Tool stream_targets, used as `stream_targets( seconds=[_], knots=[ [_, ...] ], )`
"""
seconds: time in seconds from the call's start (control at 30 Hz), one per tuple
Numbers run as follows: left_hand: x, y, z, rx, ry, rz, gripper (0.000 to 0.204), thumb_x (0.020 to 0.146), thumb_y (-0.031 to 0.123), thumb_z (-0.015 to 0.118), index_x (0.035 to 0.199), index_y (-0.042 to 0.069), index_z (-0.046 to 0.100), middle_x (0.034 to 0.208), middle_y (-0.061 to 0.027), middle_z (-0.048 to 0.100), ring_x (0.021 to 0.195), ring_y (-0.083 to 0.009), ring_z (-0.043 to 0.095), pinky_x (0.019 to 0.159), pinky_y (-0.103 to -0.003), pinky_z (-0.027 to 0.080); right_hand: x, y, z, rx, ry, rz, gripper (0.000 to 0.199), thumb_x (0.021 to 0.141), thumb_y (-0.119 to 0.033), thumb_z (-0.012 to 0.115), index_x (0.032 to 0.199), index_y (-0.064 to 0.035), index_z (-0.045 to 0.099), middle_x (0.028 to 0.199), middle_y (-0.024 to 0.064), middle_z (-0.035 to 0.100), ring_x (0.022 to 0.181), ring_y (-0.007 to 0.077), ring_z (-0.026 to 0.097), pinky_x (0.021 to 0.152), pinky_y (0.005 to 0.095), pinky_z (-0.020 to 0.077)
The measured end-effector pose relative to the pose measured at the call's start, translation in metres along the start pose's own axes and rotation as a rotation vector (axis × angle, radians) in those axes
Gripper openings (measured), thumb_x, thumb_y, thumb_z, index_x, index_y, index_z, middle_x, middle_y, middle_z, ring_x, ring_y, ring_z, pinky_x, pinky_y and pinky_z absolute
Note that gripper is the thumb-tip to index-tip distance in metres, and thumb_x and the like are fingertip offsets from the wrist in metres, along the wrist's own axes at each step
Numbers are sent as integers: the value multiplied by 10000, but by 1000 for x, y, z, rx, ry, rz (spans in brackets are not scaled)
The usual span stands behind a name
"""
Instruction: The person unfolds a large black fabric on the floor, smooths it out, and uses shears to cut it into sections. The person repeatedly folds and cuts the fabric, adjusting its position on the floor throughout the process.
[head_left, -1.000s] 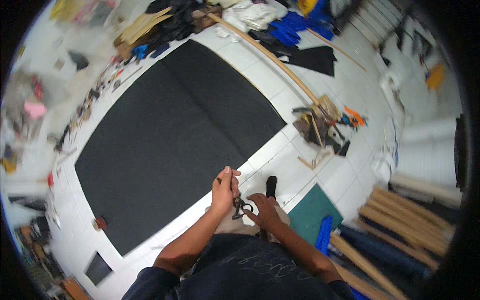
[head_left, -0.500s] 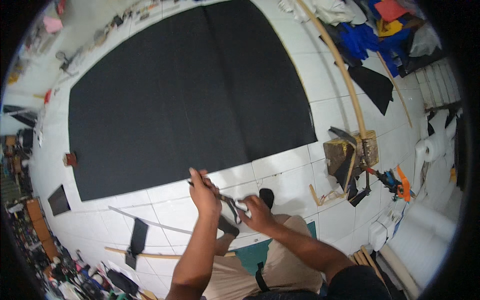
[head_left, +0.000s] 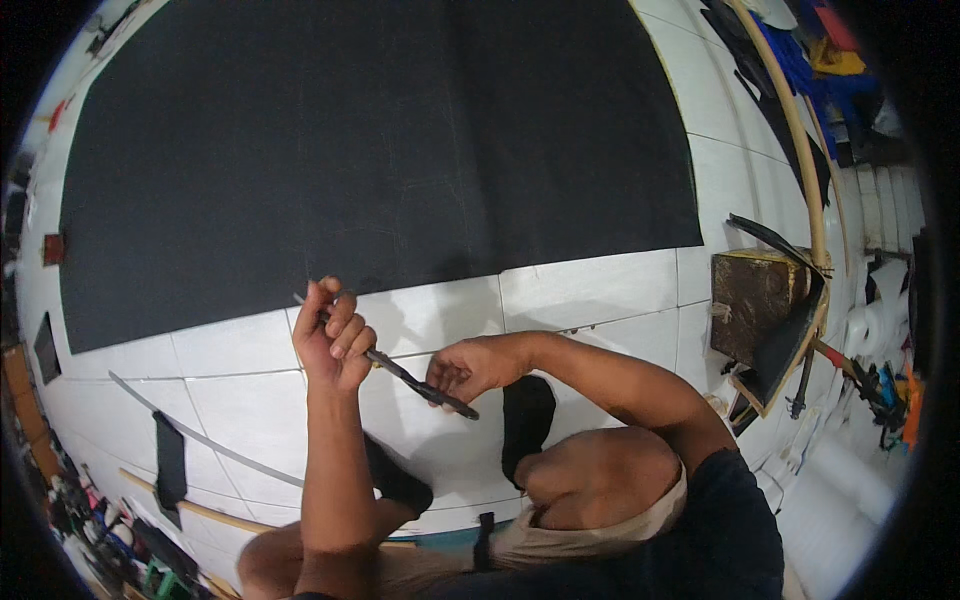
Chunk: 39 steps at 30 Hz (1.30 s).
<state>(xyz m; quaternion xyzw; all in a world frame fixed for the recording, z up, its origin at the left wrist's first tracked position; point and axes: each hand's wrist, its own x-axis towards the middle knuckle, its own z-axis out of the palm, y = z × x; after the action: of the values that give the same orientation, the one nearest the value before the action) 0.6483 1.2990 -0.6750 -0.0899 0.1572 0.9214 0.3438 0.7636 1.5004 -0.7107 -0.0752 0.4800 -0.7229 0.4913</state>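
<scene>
My left hand (head_left: pixel 335 335) is closed around the blade end of a pair of scissors (head_left: pixel 400 374), with a metal tip poking out past the fingers. The black handles slant down to the right, in front of my feet. Curled at those handles are the fingers of my right hand (head_left: pixel 468 368); their exact grip is partly hidden. Just beyond my hands a large black sheet (head_left: pixel 380 170) lies flat on the floor, its near edge running close to my left fingertips.
White floor tiles (head_left: pixel 590 290) surround the sheet. At the right stand a worn wooden block (head_left: pixel 752 300) and a long curved pole (head_left: pixel 790 110). To the left lie a grey strip (head_left: pixel 215 440), a black scrap (head_left: pixel 170 460) and a wooden stick (head_left: pixel 225 517). A small brown block (head_left: pixel 53 249) sits at the sheet's left edge.
The view has come closer to the sheet, and I am crouched lower with knees bent. My left hand has shifted leftward with the scissors, up to the sheet's near edge. The right hand stays by the handles.
</scene>
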Motion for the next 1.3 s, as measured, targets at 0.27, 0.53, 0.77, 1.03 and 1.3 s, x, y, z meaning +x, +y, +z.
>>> stream_targets(
  seconds=[0.27, 0.53, 0.77, 1.03, 1.3],
  knots=[
    [48, -1, -6, 173, -116, -136, 371, 1047, 315, 388, 1067, 17, 607, 573, 4, 445, 368, -41, 366, 346, -200, 304, 37, 41, -6, -118, 462, -100, 627, 735, -366, 857, 1131, -41, 496, 1020, 59, 559, 984, 196, 539, 840, 331, 462],
    [54, -43, 12, 595, 258, 5, 422, 1007, 437, 465, 1106, 38, 557, 907, -98, 624, 860, -231, 661, 810, -380, 573, 11, 27, 9, -424, 1032, -19, 569, 750, -340, 817, 1106, -36, 493, 786, 46, 534, 717, 153, 528, 634, 315, 423],
    [48, -27, -9, 477, 322, -19, 400, 1006, 460, 468, 911, 88, 580, 620, 35, 415, 510, -73, 385, 459, -222, 325, 4, 26, 2, 121, 769, -247, 430, 891, -224, 642, 1242, -14, 511, 942, 56, 582, 852, 174, 592, 748, 328, 504],
    [43, -19, -33, -32, -124, -230, 459, 1023, 451, 401, 952, 52, 616, 538, 22, 394, 395, -72, 361, 345, -222, 320, 9, 28, 4, 731, 227, -312, 424, 889, -191, 662, 1239, 16, 543, 1116, 135, 668, 1005, 233, 672, 915, 360, 518],
    [41, -43, -43, 63, -182, -279, 448, 1019, 440, 409, 988, 49, 624, 597, -9, 495, 491, -117, 500, 458, -249, 445, 18, 31, 35, 549, 298, -320, 321, 906, -204, 701, 1131, -8, 583, 948, 90, 664, 843, 162, 661, 772, 312, 542]
  ],
)
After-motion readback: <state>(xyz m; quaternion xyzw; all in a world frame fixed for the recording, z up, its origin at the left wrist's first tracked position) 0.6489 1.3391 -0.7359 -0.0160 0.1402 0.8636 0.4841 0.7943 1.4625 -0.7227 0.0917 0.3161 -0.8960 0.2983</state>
